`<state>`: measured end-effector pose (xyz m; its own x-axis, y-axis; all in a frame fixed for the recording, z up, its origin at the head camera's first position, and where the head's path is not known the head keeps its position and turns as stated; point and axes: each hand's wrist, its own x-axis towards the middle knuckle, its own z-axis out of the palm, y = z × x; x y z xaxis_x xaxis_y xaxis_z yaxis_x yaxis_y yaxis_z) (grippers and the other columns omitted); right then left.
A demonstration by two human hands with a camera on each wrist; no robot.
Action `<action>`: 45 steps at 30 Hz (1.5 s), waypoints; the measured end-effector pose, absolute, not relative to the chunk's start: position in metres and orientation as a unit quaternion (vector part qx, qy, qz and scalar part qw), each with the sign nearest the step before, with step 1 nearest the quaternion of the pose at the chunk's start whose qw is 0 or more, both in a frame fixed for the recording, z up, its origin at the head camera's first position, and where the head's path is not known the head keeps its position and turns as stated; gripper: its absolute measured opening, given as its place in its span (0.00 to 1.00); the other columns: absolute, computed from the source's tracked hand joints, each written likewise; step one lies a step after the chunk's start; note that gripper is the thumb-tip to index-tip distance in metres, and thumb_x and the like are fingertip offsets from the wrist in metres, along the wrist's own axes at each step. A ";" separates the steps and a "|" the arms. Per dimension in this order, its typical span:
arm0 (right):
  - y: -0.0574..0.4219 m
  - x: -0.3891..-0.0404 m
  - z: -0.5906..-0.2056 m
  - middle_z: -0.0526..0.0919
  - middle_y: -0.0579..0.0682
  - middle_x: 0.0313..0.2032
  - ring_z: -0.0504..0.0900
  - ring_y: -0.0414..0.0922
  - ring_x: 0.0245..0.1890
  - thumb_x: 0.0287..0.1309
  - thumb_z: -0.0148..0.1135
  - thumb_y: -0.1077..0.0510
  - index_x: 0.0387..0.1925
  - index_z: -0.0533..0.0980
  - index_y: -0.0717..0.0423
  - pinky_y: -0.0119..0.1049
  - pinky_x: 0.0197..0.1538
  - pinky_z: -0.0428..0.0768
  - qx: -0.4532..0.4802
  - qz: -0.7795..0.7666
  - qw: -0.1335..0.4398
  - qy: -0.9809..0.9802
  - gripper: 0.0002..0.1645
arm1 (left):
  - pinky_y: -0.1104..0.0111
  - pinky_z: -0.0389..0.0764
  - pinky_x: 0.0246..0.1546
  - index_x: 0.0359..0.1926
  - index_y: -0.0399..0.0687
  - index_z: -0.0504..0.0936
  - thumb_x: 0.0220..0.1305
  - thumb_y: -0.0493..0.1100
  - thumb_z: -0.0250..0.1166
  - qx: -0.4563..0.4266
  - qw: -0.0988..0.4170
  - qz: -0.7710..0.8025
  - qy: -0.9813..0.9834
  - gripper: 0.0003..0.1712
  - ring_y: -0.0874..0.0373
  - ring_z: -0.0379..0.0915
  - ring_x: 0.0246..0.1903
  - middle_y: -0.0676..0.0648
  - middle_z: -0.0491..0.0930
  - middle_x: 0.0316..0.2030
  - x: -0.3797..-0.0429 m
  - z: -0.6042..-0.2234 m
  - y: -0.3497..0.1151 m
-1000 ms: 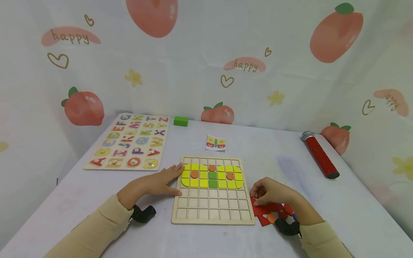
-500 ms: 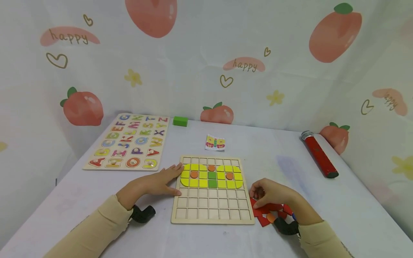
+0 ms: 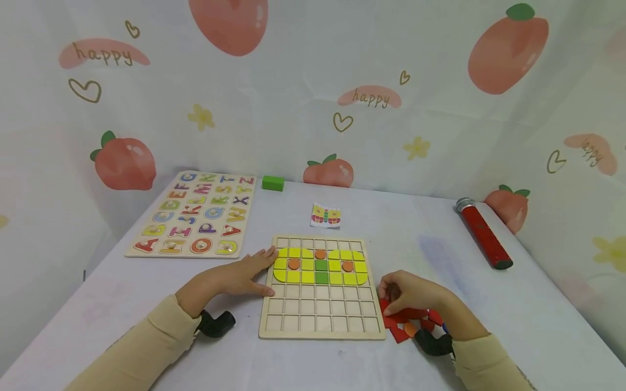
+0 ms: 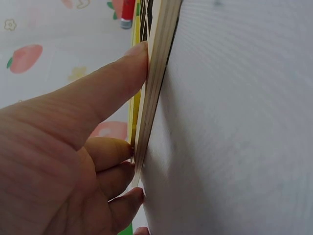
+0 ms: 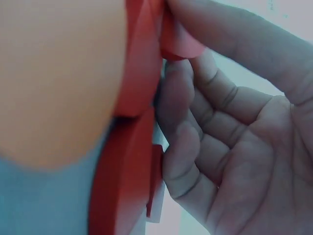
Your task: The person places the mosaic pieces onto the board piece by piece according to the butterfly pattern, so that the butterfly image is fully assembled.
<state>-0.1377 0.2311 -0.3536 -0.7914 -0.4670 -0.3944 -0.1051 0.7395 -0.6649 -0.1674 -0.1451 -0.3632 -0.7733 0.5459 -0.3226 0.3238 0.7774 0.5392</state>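
A wooden grid board (image 3: 323,324) lies flat on the table, with yellow tiles (image 3: 294,278), green squares (image 3: 321,277) and orange discs (image 3: 320,254) set in its upper rows. My left hand (image 3: 239,277) rests against the board's left edge, thumb and fingers spread; the left wrist view has the thumb (image 4: 110,85) touching that edge. To the right of the board, my right hand (image 3: 415,293) is over a pile of red pieces (image 3: 400,333). Close up, its thumb and fingers pinch a red piece with a rounded edge (image 5: 178,44). Part of that piece is hidden.
Behind the board lies a small pattern card (image 3: 325,216). An alphabet puzzle board (image 3: 195,214) is at the back left, near a green block (image 3: 273,183). A red microphone (image 3: 485,233) lies at the right. An orange piece (image 3: 409,329) sits among the red ones.
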 end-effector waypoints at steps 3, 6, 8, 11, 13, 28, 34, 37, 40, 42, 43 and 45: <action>0.233 -0.140 -0.351 0.75 0.47 0.26 0.73 0.43 0.29 0.47 0.70 0.61 0.31 0.73 0.57 0.30 0.34 0.77 -0.164 -0.328 0.294 0.883 0.12 | 0.49 0.36 0.72 0.73 0.47 0.45 0.53 0.61 0.65 0.236 0.239 0.235 0.912 0.56 0.47 0.32 0.73 0.46 0.39 0.74 -0.167 -0.363 -0.145; 0.234 -0.143 -0.348 0.76 0.47 0.26 0.74 0.42 0.29 0.51 0.67 0.61 0.31 0.75 0.58 0.30 0.33 0.78 -0.177 -0.332 0.297 0.878 0.08 | 0.50 0.36 0.72 0.73 0.48 0.44 0.53 0.61 0.65 0.234 0.240 0.235 0.912 0.56 0.47 0.32 0.73 0.46 0.39 0.74 -0.167 -0.363 -0.145; 0.234 -0.146 -0.346 0.77 0.47 0.27 0.74 0.42 0.29 0.53 0.65 0.62 0.33 0.76 0.58 0.30 0.31 0.78 -0.189 -0.332 0.290 0.877 0.06 | 0.50 0.36 0.72 0.73 0.48 0.44 0.54 0.61 0.65 0.234 0.240 0.235 0.912 0.56 0.48 0.32 0.73 0.47 0.39 0.74 -0.167 -0.363 -0.145; 0.231 -0.151 -0.341 0.78 0.48 0.29 0.74 0.42 0.29 0.55 0.63 0.61 0.35 0.77 0.59 0.31 0.29 0.78 -0.195 -0.330 0.274 0.882 0.06 | 0.50 0.36 0.72 0.73 0.48 0.44 0.54 0.60 0.65 0.234 0.242 0.235 0.912 0.56 0.47 0.32 0.73 0.47 0.39 0.74 -0.167 -0.363 -0.145; 0.227 -0.155 -0.338 0.78 0.48 0.30 0.75 0.41 0.30 0.56 0.62 0.61 0.37 0.78 0.60 0.30 0.31 0.79 -0.196 -0.332 0.269 0.882 0.07 | 0.50 0.36 0.72 0.73 0.47 0.44 0.54 0.60 0.65 0.234 0.242 0.236 0.912 0.56 0.47 0.32 0.73 0.47 0.39 0.74 -0.167 -0.363 -0.145; 0.161 -0.188 -0.335 0.79 0.49 0.29 0.75 0.42 0.28 0.56 0.62 0.62 0.36 0.76 0.61 0.33 0.34 0.78 -0.230 -0.353 0.274 0.864 0.06 | 0.51 0.37 0.72 0.73 0.48 0.45 0.54 0.60 0.65 0.232 0.238 0.239 0.912 0.55 0.48 0.32 0.73 0.47 0.39 0.74 -0.165 -0.361 -0.143; 0.128 -0.194 -0.336 0.77 0.47 0.27 0.73 0.41 0.26 0.55 0.63 0.63 0.34 0.76 0.62 0.32 0.31 0.75 -0.254 -0.368 0.283 0.849 0.05 | 0.50 0.37 0.72 0.73 0.47 0.45 0.54 0.59 0.66 0.234 0.236 0.239 0.912 0.55 0.48 0.32 0.73 0.47 0.39 0.74 -0.165 -0.361 -0.144; 0.113 -0.195 -0.337 0.77 0.47 0.26 0.73 0.40 0.25 0.55 0.62 0.64 0.33 0.76 0.62 0.30 0.30 0.75 -0.268 -0.368 0.288 0.843 0.04 | 0.50 0.38 0.72 0.73 0.49 0.45 0.52 0.61 0.66 0.232 0.238 0.233 0.914 0.56 0.49 0.32 0.73 0.48 0.39 0.74 -0.165 -0.362 -0.144; 0.097 -0.197 -0.338 0.78 0.47 0.27 0.73 0.39 0.25 0.55 0.63 0.65 0.33 0.77 0.62 0.29 0.30 0.76 -0.281 -0.370 0.292 0.836 0.04 | 0.49 0.38 0.72 0.73 0.48 0.44 0.51 0.62 0.67 0.243 0.238 0.228 0.912 0.58 0.47 0.32 0.73 0.48 0.39 0.74 -0.166 -0.362 -0.145; 0.087 -0.197 -0.339 0.78 0.47 0.27 0.73 0.39 0.25 0.54 0.64 0.65 0.33 0.78 0.62 0.28 0.30 0.77 -0.291 -0.370 0.295 0.832 0.05 | 0.49 0.38 0.72 0.73 0.46 0.44 0.51 0.62 0.67 0.251 0.237 0.228 0.910 0.59 0.46 0.32 0.73 0.47 0.38 0.74 -0.166 -0.362 -0.146; 0.082 -0.197 -0.341 0.79 0.47 0.27 0.74 0.38 0.25 0.54 0.64 0.65 0.33 0.78 0.62 0.27 0.30 0.77 -0.296 -0.370 0.297 0.829 0.05 | 0.49 0.38 0.71 0.73 0.44 0.45 0.51 0.62 0.67 0.257 0.236 0.229 0.909 0.59 0.45 0.32 0.73 0.46 0.38 0.74 -0.167 -0.362 -0.146; 0.073 -0.197 -0.343 0.78 0.46 0.26 0.73 0.37 0.25 0.53 0.64 0.66 0.33 0.78 0.63 0.26 0.29 0.76 -0.306 -0.368 0.303 0.824 0.04 | 0.48 0.39 0.71 0.73 0.42 0.45 0.51 0.62 0.67 0.264 0.234 0.231 0.907 0.59 0.44 0.32 0.73 0.45 0.38 0.74 -0.167 -0.362 -0.146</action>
<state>-0.1972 0.0727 -0.3426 -0.6294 -0.7270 -0.2744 -0.2804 0.5418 -0.7924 -0.1670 -0.1462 -0.3623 -0.7508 0.5876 -0.3018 0.3713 0.7533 0.5429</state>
